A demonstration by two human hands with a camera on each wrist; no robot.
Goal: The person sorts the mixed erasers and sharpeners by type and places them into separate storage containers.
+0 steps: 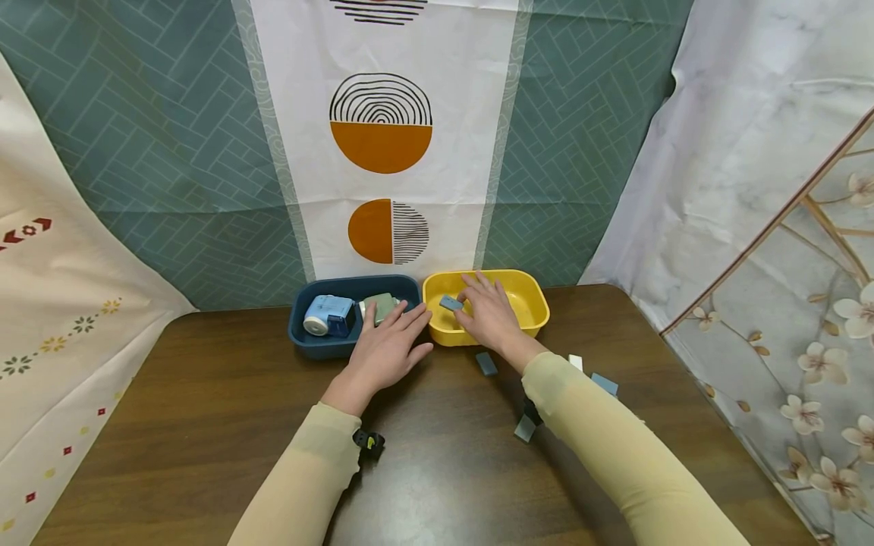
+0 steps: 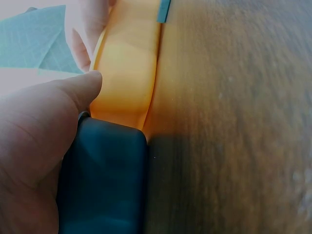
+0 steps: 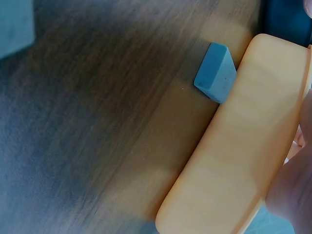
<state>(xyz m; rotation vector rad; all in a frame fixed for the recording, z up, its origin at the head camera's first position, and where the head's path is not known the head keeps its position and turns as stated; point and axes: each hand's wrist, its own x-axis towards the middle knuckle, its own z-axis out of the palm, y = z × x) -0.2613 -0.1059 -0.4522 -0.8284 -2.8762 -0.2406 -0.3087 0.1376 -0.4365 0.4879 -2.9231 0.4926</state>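
Observation:
My right hand reaches over the yellow bin, thumb and finger pinching a small blue eraser above its floor. My left hand lies with fingers spread and fairly straight over the front right corner of the dark blue bin. Its fingertips come up to the yellow bin's left rim. Inside the dark blue bin are a light blue object with a white round part and a grey-green object, partly covered by the left fingers. A slant-sided blue eraser lies on the table before the yellow bin.
Near my right forearm lie a white piece, a blue piece and a grey-green piece, on the brown wooden table. A patterned cloth hangs right behind both bins, with more cloth at either side.

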